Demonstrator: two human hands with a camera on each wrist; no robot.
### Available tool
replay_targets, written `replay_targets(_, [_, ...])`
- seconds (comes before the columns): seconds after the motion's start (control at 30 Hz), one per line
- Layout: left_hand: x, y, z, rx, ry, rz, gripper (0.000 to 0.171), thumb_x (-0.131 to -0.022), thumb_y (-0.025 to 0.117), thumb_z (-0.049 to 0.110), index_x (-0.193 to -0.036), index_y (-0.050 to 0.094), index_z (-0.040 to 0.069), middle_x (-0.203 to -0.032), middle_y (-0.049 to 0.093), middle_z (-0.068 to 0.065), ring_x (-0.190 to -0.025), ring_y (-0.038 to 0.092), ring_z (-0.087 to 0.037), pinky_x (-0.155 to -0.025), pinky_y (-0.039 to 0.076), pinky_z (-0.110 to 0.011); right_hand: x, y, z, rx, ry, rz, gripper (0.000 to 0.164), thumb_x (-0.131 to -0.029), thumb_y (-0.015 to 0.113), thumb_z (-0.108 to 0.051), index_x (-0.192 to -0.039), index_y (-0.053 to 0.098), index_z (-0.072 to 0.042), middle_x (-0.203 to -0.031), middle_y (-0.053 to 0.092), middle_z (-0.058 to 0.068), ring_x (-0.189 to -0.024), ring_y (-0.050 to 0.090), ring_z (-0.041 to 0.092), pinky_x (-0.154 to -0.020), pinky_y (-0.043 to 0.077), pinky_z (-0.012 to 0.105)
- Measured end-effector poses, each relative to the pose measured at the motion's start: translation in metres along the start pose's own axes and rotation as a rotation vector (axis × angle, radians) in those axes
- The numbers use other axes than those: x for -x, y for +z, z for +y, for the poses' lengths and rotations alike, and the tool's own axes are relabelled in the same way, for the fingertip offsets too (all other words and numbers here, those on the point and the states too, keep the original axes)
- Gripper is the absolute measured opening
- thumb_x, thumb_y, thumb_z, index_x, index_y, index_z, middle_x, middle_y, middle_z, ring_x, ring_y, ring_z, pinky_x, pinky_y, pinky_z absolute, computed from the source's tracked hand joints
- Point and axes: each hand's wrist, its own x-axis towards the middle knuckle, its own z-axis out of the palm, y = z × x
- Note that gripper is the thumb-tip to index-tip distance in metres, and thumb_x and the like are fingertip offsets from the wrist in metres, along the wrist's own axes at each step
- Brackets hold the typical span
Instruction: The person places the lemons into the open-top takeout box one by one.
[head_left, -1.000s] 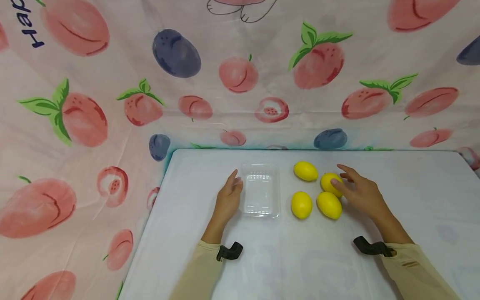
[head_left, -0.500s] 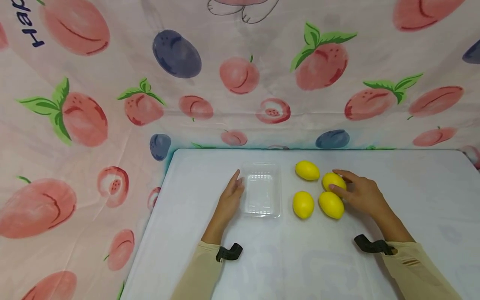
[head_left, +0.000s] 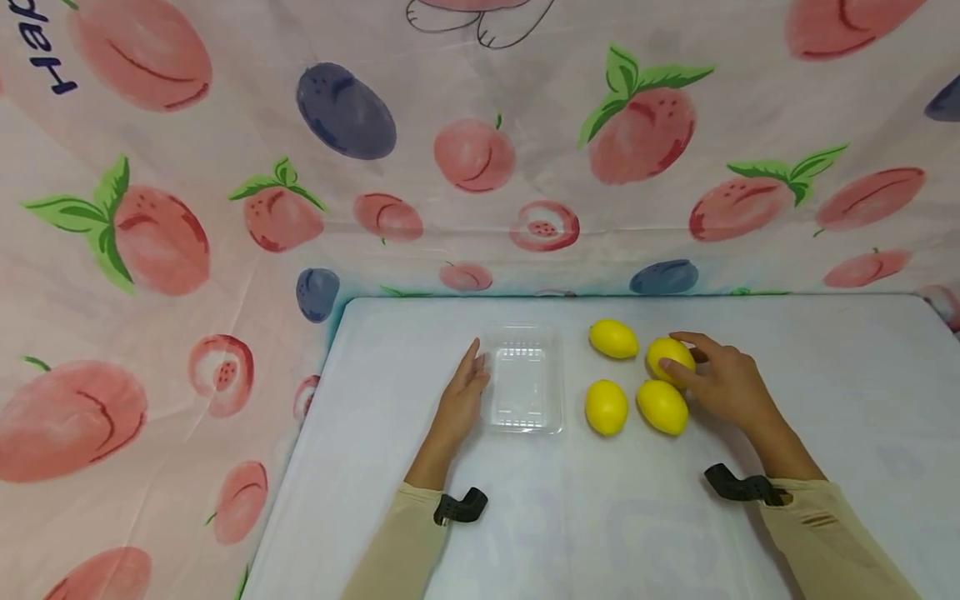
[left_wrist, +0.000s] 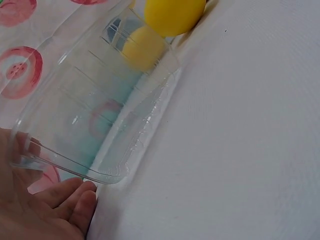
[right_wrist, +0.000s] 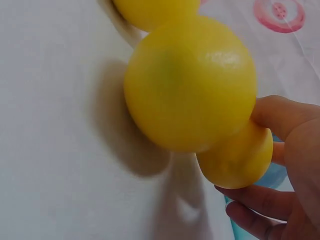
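Here, right of frame centre, fingers of the right hand (head_left: 726,379) pinch a lemon (head_left: 666,350), probably light, firm, slick, best held by its sides; the left hand's (head_left: 458,400) look extended.

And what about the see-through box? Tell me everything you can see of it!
The clear, rectangular box looks like thin plastic, with a rim, rounded corners and ridged walls. It sits on the white tabletop, longer front to back than side to side, with nothing visible inside. The person's left hand touches its left side; the yellow, oval lemons lie to its right, apart from it.
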Motion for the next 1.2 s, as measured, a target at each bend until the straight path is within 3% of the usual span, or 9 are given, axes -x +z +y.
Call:
replay_targets(0.13, [0.0, 0.001, 0.0, 0.008, 0.009, -0.004, 0.059, -0.108, 0.044, 0.025, -0.164, 0.025, 0.03, -0.164, 0.039, -0.004, -0.154, 0.032, -0.022, -0.127, 0.025, -0.046, 0.003, -0.005, -0.008, -0.014, 0.009, 0.036, 0.068, -0.097, 0.06, -0.057, -0.147, 0.051, -0.013, -0.126, 0.063, 0.036, -0.115, 0.056, 0.053, -0.087, 0.048, 0.066])
replay_targets(0.37, [0.001, 0.0, -0.001, 0.035, 0.012, -0.021, 0.06, -0.108, 0.044, 0.023, -0.164, 0.024, 0.03, -0.165, 0.036, -0.005, -0.155, 0.028, -0.023, -0.128, 0.022, -0.047, 0.008, -0.008, -0.032, -0.064, -0.058, 0.119, 0.062, -0.097, 0.066, -0.05, -0.146, 0.054, -0.014, -0.123, 0.066, 0.031, -0.111, 0.056, 0.048, -0.081, 0.047, 0.059])
replay_targets(0.6, [0.001, 0.001, -0.002, 0.037, 0.006, -0.042, 0.06, -0.108, 0.043, 0.026, -0.164, 0.023, 0.032, -0.167, 0.033, 0.0, -0.156, 0.026, -0.018, -0.128, 0.021, -0.045, 0.006, -0.001, -0.063, -0.086, -0.091, 0.116, 0.062, -0.096, 0.066, -0.052, -0.147, 0.054, -0.019, -0.12, 0.068, 0.024, -0.107, 0.055, 0.041, -0.075, 0.046, 0.045])
replay_targets(1.03, [0.003, -0.003, 0.0, 0.031, 0.0, -0.038, 0.059, -0.109, 0.043, 0.027, -0.164, 0.022, 0.033, -0.167, 0.034, 0.0, -0.156, 0.026, -0.02, -0.128, 0.021, -0.047, -0.011, 0.027, -0.115, -0.192, -0.077, 0.045, 0.065, -0.092, 0.064, -0.063, -0.146, 0.055, -0.029, -0.129, 0.065, 0.017, -0.122, 0.05, 0.038, -0.094, 0.048, 0.059])
replay_targets(1.2, [0.002, -0.004, 0.0, 0.031, 0.005, -0.045, 0.059, -0.109, 0.043, 0.027, -0.164, 0.022, 0.034, -0.167, 0.034, -0.001, -0.156, 0.026, -0.019, -0.128, 0.021, -0.046, -0.015, 0.043, -0.129, -0.245, -0.096, 0.059, 0.062, -0.092, 0.066, -0.061, -0.144, 0.057, -0.03, -0.127, 0.068, 0.015, -0.122, 0.052, 0.036, -0.091, 0.05, 0.055])
